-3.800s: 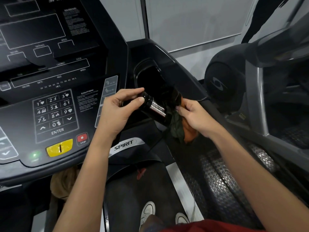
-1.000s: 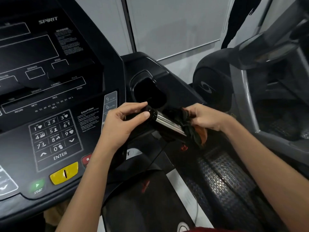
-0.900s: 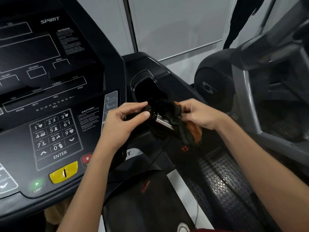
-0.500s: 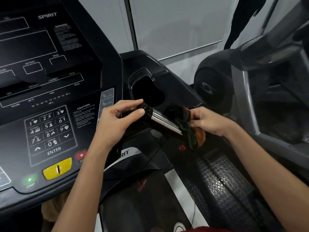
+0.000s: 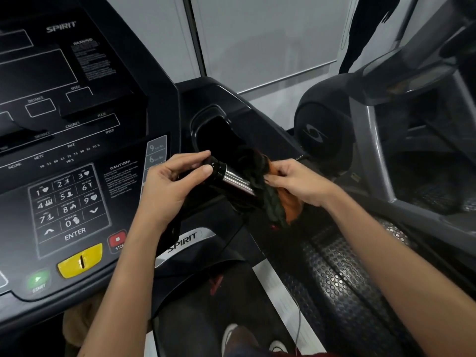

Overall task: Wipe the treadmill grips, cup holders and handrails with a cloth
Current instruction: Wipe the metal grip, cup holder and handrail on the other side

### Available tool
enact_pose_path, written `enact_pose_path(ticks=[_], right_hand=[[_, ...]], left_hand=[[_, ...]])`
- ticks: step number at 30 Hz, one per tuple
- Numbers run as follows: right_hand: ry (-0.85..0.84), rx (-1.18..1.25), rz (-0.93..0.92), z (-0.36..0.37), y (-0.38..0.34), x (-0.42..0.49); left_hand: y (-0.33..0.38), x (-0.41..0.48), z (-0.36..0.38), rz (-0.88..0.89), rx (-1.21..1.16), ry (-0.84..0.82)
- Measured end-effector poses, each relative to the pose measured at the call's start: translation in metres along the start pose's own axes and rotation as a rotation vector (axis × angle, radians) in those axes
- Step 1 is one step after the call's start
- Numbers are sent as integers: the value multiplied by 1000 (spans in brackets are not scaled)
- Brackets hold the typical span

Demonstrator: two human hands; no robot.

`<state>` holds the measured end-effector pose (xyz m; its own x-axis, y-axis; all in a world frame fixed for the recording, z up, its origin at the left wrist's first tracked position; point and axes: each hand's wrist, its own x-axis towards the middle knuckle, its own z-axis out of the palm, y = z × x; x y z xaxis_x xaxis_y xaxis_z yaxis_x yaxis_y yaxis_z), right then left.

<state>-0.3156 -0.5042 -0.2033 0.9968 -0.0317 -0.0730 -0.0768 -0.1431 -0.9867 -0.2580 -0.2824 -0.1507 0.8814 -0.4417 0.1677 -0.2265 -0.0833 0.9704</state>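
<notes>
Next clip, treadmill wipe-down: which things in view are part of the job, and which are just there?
Part of the job:
- grip, its end held by the left hand
- cloth, bunched round the grip in the right hand
- cup holder, just behind them

Just there:
- keypad
- stop button
- yellow tab
- neighbouring machine
- shoes

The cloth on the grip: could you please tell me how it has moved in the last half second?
The right hand slid the cloth up the grip toward the left hand, covering more of its chrome. The left hand kept pinching the grip's black end cap.
</notes>
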Motion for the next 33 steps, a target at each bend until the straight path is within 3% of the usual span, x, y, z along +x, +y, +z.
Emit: enact_pose_path(ticks=[6,12,15,21,27,30,33], right_hand=[[102,-3,-32,-1,7,-15],[114,-176,-318,46,-42,0],[218,-265,-410,65,-45,-2],[420,-75,-417,66,-43,-4],[247,-203,-364,61,-51,0],[357,-135,-426,64,-46,-2],[505,-333,-588,73,-23,-10]], left_hand=[[0,1,-1,7,15,-6],[2,3,-6,-10,19,-62],[1,3,-8,-25,-27,-81],[0,6,-10,-22,2,-120],[-2,7,-11,-13,-1,-118],[-3,9,-12,-12,11,-125],[-2,9,-10,4,1,-131]])
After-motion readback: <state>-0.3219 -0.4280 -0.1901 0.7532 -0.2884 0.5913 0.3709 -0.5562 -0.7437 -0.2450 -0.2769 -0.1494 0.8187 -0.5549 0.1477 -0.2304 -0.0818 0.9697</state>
